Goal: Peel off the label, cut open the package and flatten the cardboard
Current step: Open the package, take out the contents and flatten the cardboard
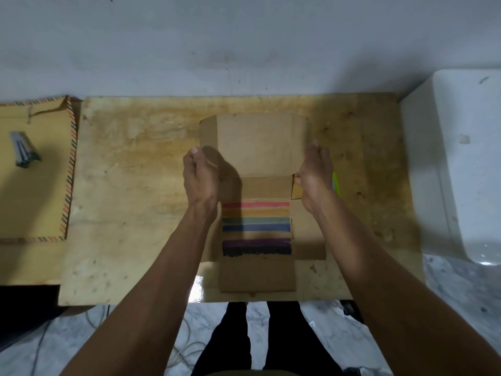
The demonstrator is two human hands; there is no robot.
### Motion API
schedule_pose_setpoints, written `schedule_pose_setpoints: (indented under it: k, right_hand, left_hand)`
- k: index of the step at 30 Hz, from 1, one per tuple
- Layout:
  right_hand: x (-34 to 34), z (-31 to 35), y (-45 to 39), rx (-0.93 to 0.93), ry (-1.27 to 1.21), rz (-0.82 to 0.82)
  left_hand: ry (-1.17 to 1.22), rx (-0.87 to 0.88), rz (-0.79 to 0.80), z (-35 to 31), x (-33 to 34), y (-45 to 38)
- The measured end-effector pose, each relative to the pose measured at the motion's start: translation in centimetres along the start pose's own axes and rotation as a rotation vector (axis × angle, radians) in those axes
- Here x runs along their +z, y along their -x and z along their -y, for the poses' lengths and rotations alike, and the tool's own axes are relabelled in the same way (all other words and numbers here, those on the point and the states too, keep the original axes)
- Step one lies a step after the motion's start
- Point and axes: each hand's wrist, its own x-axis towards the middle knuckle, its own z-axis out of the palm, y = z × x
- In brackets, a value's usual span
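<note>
The left side flaps of the opened brown cardboard package (256,272) are hidden behind the left forearm, and motion blur softens the edges of the raised far flap. A yellow-green object (336,183) shows only as a sliver past the right wrist; what it is cannot be made out. A grey-and-green tool (23,150) on the far left is too blurred to identify.

Left hand (200,175): fingers curled partly closed, pinching the left edge of the far flap. Right hand (314,173): likewise partly curled, gripping the flap's right edge. Both hold that flap lifted off the stained wooden bench (135,185).

The package lies unfolded at the bench centre, its near panels flat, with crayon-like stripes across the middle panel.

Count: one package; six stripes (pink, orange, green, blue, purple, black); one flat cardboard sheet with striped edging (35,185), far left, carrying the tool; one white appliance-like block (461,164), right.
</note>
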Motion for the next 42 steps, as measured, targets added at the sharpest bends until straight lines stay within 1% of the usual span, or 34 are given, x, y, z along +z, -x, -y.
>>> schedule_pose_setpoints:
  k: [3,6,9,11,13,18,21,23,24,26,28,31,32,34,36,39,42]
  right_hand:
    - [-1.1,0.7,1.4,0.087,-0.101,0.052]
    - [-2.1,0.8,2.9,0.119,-0.224,0.081]
    - [-3.3,0.3,3.9,0.143,-0.334,0.160]
    - [-4.2,-0.3,4.0,0.156,-0.315,0.232]
    - [-5.2,-0.5,4.1,0.156,-0.240,0.302]
    - [-7.7,-1.8,4.6,0.054,0.107,0.555]
    - [-8.0,-3.2,5.2,-0.045,0.234,0.613]
    - [-8.0,-4.4,5.9,-0.126,0.294,0.604]
    - [-8.0,-5.2,6.2,-0.183,0.367,0.598]
    - [-8.1,-6.6,6.9,-0.370,0.641,0.574]
    - [-8.0,-7.8,7.6,-0.595,0.887,0.510]
    - [-7.3,-9.5,9.2,-0.741,1.117,0.395]
    - [-7.2,-10.3,9.6,-0.764,1.177,0.365]
    - [-6.9,-11.7,10.0,-0.766,1.276,0.332]
    - [-6.7,-13.1,10.2,-0.787,1.348,0.294]
    - [-6.5,-15.0,10.2,-0.815,1.378,0.241]
    - [-6.1,-16.3,9.8,-0.812,1.356,0.190]
  left_hand:
    - [0.205,-0.156,0.030,-0.8,-1.1,0.3]
    - [0.330,-0.200,0.077,-1.0,-2.3,1.6]
    - [0.441,-0.256,0.175,-0.5,-4.0,2.2]
    - [0.488,-0.307,0.274,-0.2,-5.1,2.1]
    - [0.485,-0.321,0.361,-0.1,-6.2,2.4]
    - [0.189,-0.164,0.509,0.2,-7.6,2.8]
    - [0.038,-0.055,0.552,1.2,-7.8,3.6]
    - [-0.097,0.052,0.563,2.5,-8.0,4.5]
    - [-0.166,0.104,0.550,3.2,-8.0,4.9]
    - [-0.346,0.266,0.525,4.5,-8.0,5.9]
    - [-0.548,0.458,0.551,5.8,-8.0,6.7]
    - [-0.845,0.711,0.530,7.6,-8.0,7.5]
    - [-0.942,0.764,0.510,8.3,-7.9,7.7]
    - [-1.081,0.774,0.500,9.4,-7.7,8.5]
    - [-1.119,0.738,0.501,10.4,-7.6,9.2]
    - [-1.163,0.717,0.469,12.2,-7.6,9.7]
    - [-1.217,0.694,0.440,13.5,-7.5,9.5]
